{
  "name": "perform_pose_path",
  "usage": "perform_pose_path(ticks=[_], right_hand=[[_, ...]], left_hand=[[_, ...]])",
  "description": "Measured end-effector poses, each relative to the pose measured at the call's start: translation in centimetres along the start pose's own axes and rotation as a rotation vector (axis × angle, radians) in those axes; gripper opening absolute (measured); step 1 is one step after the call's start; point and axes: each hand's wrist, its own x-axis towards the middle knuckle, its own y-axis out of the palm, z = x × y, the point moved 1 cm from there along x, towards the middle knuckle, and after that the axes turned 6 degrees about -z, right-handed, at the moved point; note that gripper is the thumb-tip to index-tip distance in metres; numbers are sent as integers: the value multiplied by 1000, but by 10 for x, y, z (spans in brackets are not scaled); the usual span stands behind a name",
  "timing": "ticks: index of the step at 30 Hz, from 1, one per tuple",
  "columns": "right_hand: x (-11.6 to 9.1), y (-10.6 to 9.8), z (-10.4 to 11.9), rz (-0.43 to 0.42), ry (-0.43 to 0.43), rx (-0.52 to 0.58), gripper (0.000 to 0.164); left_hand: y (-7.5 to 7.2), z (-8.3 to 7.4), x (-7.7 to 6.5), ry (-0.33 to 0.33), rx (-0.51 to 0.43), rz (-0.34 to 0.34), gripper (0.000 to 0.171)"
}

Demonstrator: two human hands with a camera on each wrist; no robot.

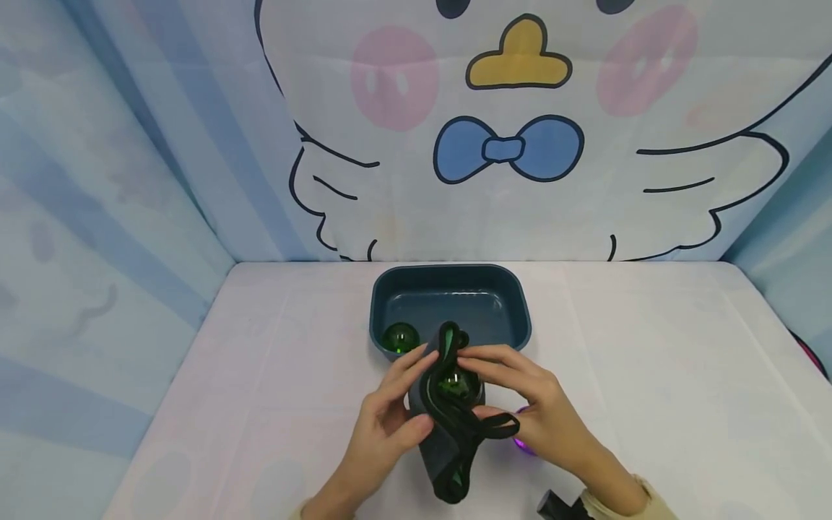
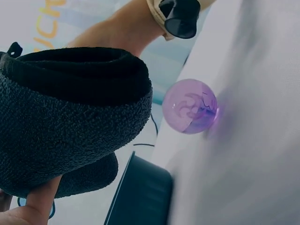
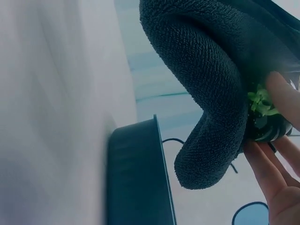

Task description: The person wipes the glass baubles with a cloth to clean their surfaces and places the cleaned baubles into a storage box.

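Observation:
A dark grey-blue terry towel (image 1: pixel 438 448), folded over with black edging and a hanging loop, is held up above the table between both hands. My left hand (image 1: pixel 388 415) grips it from the left, thumb in front and fingers behind. A clear green ball (image 1: pixel 458 385) sits against the towel's folds; in the right wrist view, my right hand (image 3: pixel 281 187) pinches this green ball (image 3: pixel 263 110) between thumb and fingers. Part of the ball is hidden by cloth and fingers. On the table, a clear purple ball (image 2: pixel 190 106) lies below my right hand, mostly covered in the head view.
Just beyond the hands stands a dark teal rectangular tub (image 1: pixel 481 307), with another green ball (image 1: pixel 401 337) in its near left corner. A white cloth covers the table (image 1: pixel 292 375). Printed curtains (image 1: pixel 403 202) enclose the back and sides.

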Motion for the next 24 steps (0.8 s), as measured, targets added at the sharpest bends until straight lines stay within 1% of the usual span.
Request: perform_pose_path(ticks=[3, 6, 8, 10, 13, 15, 18, 20, 22, 24], right_hand=[[-1, 1, 0, 6, 62, 30, 58], [-2, 1, 1, 17, 130, 60, 59], [-2, 2, 2, 24, 169, 78, 58], [-3, 2, 3, 28, 213, 98, 56], [-2, 2, 5, 32, 229, 120, 56], [-1, 1, 6, 45, 253, 130, 58], [1, -2, 6, 73, 260, 132, 64], [1, -3, 5, 82, 243, 119, 66], [1, -3, 4, 78, 185, 84, 64], [1, -2, 3, 63, 99, 15, 56]], left_hand=[[1, -1, 0, -25, -3, -12, 53], [2, -1, 0, -35, -30, -31, 54], [2, 0, 1, -8, -38, -36, 55], [0, 2, 1, 34, -37, -35, 55], [-2, 4, 2, 93, -43, -24, 55], [-3, 5, 3, 108, -53, -23, 55], [-4, 5, 3, 109, -64, -34, 56], [-5, 4, 4, 98, -69, -43, 56], [-5, 3, 4, 88, -75, -47, 56], [-6, 2, 4, 87, -76, -44, 57]])
